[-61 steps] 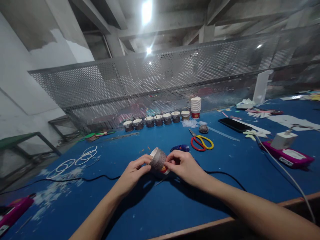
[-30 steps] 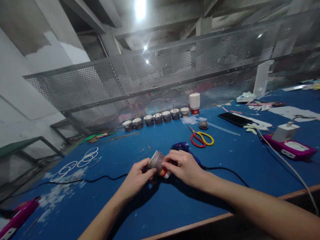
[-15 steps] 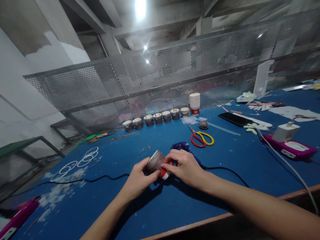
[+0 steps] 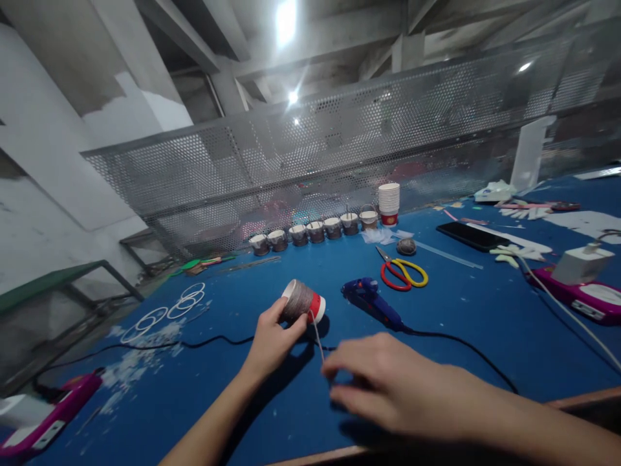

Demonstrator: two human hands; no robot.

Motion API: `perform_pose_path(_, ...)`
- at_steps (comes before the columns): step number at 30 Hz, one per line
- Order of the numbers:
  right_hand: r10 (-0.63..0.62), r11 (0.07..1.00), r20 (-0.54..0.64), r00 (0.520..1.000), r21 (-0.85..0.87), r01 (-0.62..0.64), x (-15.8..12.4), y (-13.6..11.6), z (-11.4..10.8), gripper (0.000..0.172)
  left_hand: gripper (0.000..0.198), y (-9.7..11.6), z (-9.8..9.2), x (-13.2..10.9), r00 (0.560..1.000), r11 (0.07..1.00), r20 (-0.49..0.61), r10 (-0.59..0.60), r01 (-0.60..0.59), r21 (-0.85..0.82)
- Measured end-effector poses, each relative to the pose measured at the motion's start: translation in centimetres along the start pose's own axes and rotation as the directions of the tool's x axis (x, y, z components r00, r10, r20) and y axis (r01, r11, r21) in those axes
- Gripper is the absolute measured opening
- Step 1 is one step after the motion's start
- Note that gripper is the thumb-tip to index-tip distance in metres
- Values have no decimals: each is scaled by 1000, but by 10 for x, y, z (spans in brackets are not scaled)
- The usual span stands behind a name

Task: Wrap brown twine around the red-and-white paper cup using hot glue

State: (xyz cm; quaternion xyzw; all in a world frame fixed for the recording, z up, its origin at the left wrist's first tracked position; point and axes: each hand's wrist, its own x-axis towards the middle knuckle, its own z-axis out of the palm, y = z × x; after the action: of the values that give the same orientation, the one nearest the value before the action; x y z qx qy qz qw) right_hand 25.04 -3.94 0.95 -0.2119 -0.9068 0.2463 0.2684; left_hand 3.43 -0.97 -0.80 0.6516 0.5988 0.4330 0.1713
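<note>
My left hand (image 4: 274,333) is closed around a paper cup (image 4: 317,306) lying tilted on its side above the blue table. Grey-brown cord (image 4: 298,300) is wound round much of the cup's wall; a red and white band near its base stays bare. From the cup a loose length of the cord runs down to the fingertips of my right hand (image 4: 383,382), which is lower right of the cup and slightly blurred. Its fingers are bent around the cord's end. Beyond my right hand lies a blue glue gun (image 4: 371,301).
Scissors (image 4: 402,273) with red and yellow handles lie near a cord ball (image 4: 406,246). Several wrapped cups (image 4: 315,232) and a cup stack (image 4: 389,204) line the mesh screen. White rings (image 4: 187,300), a phone (image 4: 470,235) and magenta power strips (image 4: 582,294) flank the sides. A black cable crosses the table.
My right hand has left the cup and drawn back toward the table's near edge, stretching the cord out. The cup has turned in my left hand, showing more red band.
</note>
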Motion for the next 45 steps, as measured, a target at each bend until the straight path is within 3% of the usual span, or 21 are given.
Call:
perform_pose_path(1, -46, 999, 92, 995, -12, 47, -11, -8, -5, 11, 20, 0, 0, 0, 1000, 1000, -12, -1, 1, 6)
perform_pose_path(3, -80, 997, 162, 984, 3, 80, -30, -17, -16, 11, 18, 0, -1, 1, 999, 1000, -36, 6, -5, 15)
perform_pose_path(5, -48, 999, 135, 990, 11, 47, -40, -15, -27, 11, 17, 1, 0, 0, 999, 1000, -48, 3, -2, 9)
perform_pose_path(8, 58, 998, -24, 998, -24, -59, -29, 6, -33, 11, 17, 3, 2, -1, 999, 999, -29, -20, 19, -26)
perform_pose_path(11, 118, 988, -253, 960, -65, -139, 0, 33, -24, 14, 20, 4, 5, -3, 1000, 997, 6, -16, 16, -72)
perform_pose_path(13, 72, 984, -308, 949, -133, -118, 19, 46, -12, 13, 21, 5, 6, -4, 1000, 994, 30, -7, 10, -112)
perform_pose_path(17, -26, 952, -314, 949, -298, -72, 41, 55, 10, 11, 22, 4, 6, -5, 998, 989, 66, -13, 22, -144)
perform_pose_path(23, -90, 915, -340, 936, -400, -57, 44, 58, 23, 9, 14, 5, 8, -7, 996, 995, 78, -32, 39, -90)
perform_pose_path(29, -35, 954, -399, 916, -287, -89, 44, 59, 27, 11, 11, 9, 10, -10, 994, 997, 106, 0, 8, -76)
perform_pose_path(38, 212, 966, -407, 889, -53, -255, 44, 52, 26, 10, 15, 2, 12, -10, 992, 994, 67, 110, -111, 0)
perform_pose_path(42, 223, 965, -420, 880, -32, -260, 45, 52, 25, 12, 15, -3, 11, -10, 990, 990, 53, 132, -134, 33)
perform_pose_path(45, 152, 987, -474, 867, 26, -159, 41, 46, 16, 12, 17, -5, 11, -8, 992, 992, 44, 120, -121, 21)
